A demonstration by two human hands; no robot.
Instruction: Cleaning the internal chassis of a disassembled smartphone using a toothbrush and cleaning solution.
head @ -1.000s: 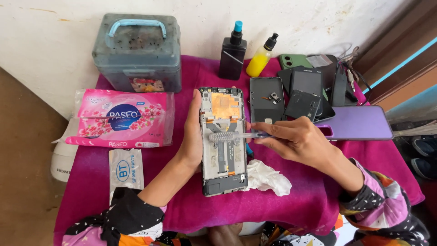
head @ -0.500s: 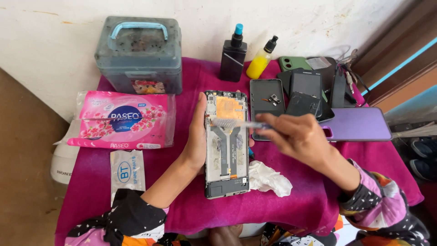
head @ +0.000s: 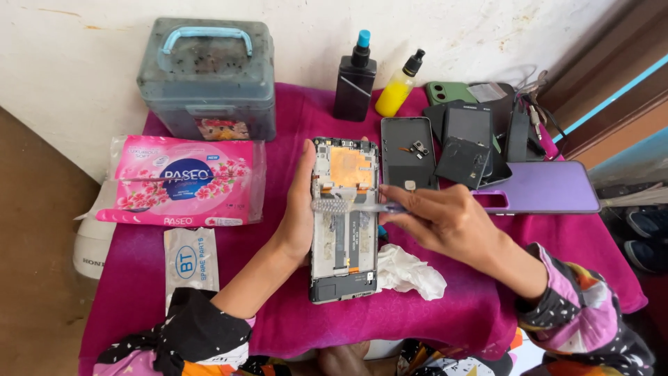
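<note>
An opened phone frame (head: 344, 230) with its insides bare lies upright on the magenta cloth (head: 445, 313). My left hand (head: 300, 209) grips its left edge. My right hand (head: 445, 221) holds a clear-handled brush (head: 348, 207), whose bristles rest across the middle of the frame below the copper-coloured patch. A crumpled white tissue (head: 410, 271) lies just right of the frame, under my right wrist.
Behind stand a grey box with a blue handle (head: 205, 78), a black bottle (head: 355, 80) and a yellow bottle (head: 396, 90). A pink tissue pack (head: 182, 182) and a white sachet (head: 189, 261) lie left. Phone back covers (head: 408, 150), dark phone parts (head: 466, 139) and a purple case (head: 543, 186) lie right.
The brush has swept across the frame, shifting a little up and then back to the middle. My left hand has kept its hold on the frame's edge.
</note>
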